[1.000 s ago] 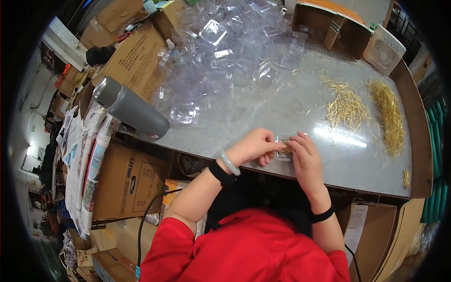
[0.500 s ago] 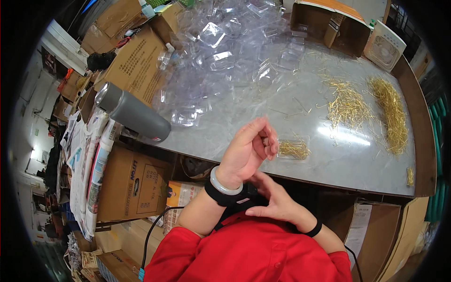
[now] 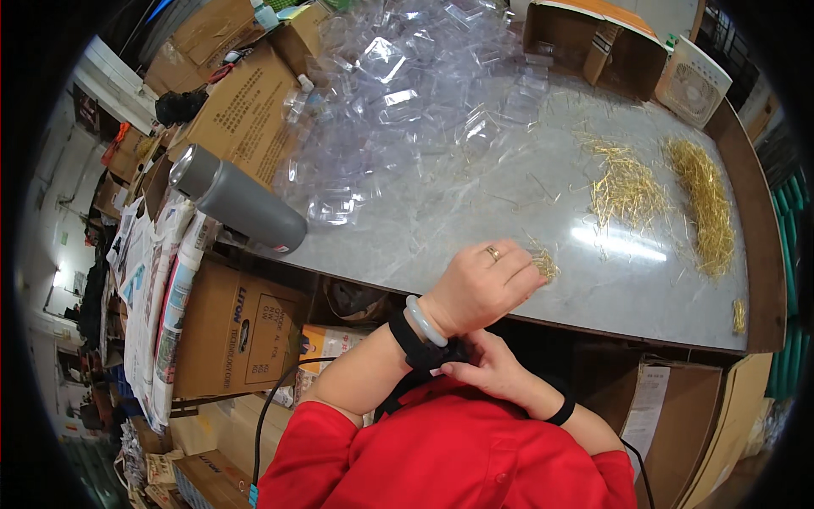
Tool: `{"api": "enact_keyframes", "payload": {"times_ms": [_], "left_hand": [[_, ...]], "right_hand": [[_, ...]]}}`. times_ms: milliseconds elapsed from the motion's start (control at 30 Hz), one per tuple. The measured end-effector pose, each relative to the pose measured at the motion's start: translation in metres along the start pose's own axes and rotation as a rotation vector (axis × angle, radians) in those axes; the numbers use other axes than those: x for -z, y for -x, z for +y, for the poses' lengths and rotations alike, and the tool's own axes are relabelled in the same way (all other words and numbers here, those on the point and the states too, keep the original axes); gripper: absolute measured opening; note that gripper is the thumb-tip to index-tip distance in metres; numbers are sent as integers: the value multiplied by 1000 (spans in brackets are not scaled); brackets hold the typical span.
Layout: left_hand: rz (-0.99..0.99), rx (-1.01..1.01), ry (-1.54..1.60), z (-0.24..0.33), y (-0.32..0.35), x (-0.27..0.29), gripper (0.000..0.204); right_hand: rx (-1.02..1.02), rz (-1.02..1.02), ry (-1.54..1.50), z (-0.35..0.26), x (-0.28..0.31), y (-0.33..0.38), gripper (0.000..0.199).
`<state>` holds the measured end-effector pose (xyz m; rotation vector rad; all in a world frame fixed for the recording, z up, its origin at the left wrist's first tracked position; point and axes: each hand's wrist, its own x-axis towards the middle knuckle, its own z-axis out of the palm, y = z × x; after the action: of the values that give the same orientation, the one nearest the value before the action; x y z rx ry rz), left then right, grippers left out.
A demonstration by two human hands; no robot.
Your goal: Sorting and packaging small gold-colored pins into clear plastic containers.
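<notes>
My left hand [image 3: 487, 284] is held palm down over the table's front edge, fingers curled together and fingertips hidden. It wears a ring, a pale bangle [image 3: 424, 321] and a black wrist strap [image 3: 410, 338]. Beyond its knuckles is a small bundle of gold wire hooks [image 3: 545, 260]; the hand covers most of the clear plastic box around it. My right hand [image 3: 500, 366] is at the inside of the left wrist, its thumb and fingers closed about a black wrist device [image 3: 451, 351] on the strap. A black band [image 3: 562, 409] circles the right wrist.
A heap of clear plastic boxes [image 3: 398, 102] covers the far left tabletop. Loose gold hooks [image 3: 627, 187] and a denser gold pile [image 3: 705, 212] lie right. A grey bottle [image 3: 246, 204] leans at the left edge. A white fan [image 3: 694, 83] stands far right beside a carton [image 3: 632, 68].
My left hand has turned from palm up to palm down and shifted right, covering much of the small box of hooks. My right hand has closed in on the black wrist device.
</notes>
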<state>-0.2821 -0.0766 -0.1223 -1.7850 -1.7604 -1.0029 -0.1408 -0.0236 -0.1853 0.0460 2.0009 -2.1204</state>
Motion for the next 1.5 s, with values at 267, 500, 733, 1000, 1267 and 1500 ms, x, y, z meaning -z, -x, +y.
{"api": "enact_keyframes", "payload": {"times_ms": [267,500,733,1000,1267,1500], "left_hand": [[-17,363,228,2,-5,-5,14],[-39,351,101,-25,25,13,12],[-201,388,163,-26,37,0,39],[-272,289,78,-7,43,-40,51],[-243,253,225,-16,48,-29,48],[-292,254,211,-10,52,-26,47]], "right_hand": [[108,-64,-238,8,11,-1,47],[369,426,326,-7,29,22,34],[446,896,830,-25,107,28,25],[150,857,836,-32,116,12,17],[64,764,379,-27,109,26,22],[7,775,511,-35,109,31,21]]}}
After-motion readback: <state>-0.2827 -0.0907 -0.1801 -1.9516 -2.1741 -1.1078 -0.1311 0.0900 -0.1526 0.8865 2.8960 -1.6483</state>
